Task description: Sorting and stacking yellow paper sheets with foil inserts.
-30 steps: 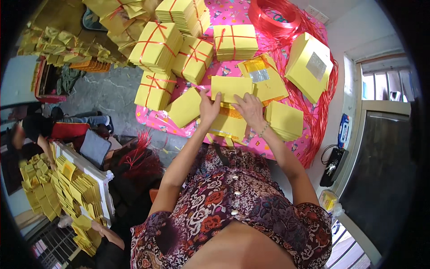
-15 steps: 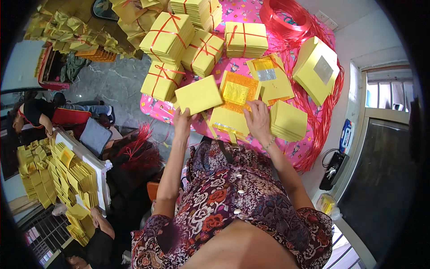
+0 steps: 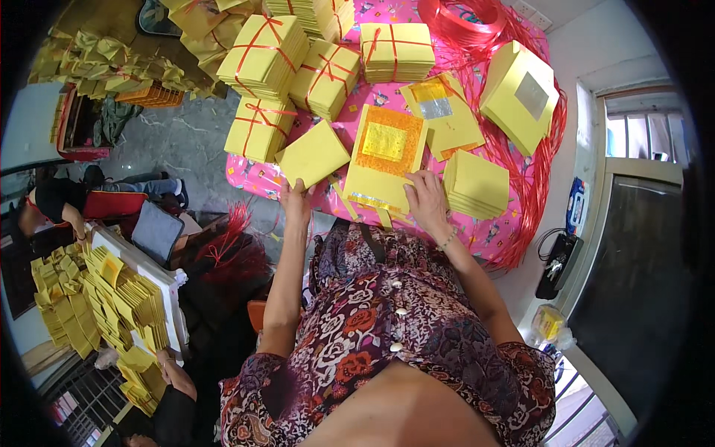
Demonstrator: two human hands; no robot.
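Yellow paper stack point(image 3: 313, 153): at the near left edge of the pink table point(image 3: 491, 232), tilted, its near corner pinched.
Left hand point(image 3: 296, 200): fingers closed on that corner.
Right hand point(image 3: 426, 200): flat, fingers spread, pressing the near end of the gold-printed sheets point(image 3: 386, 160).
Plain stack point(image 3: 475, 183): just beside the right hand.
Tied bundles point(image 3: 261, 128): along the far left edge, red ribbon point(image 3: 547, 149) trailing down the right edge.

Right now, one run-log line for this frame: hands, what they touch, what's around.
left hand: grips plain yellow stack | right hand: flat on foil-topped stack | nearby: tied bundles, red ribbon | surface: pink table cover
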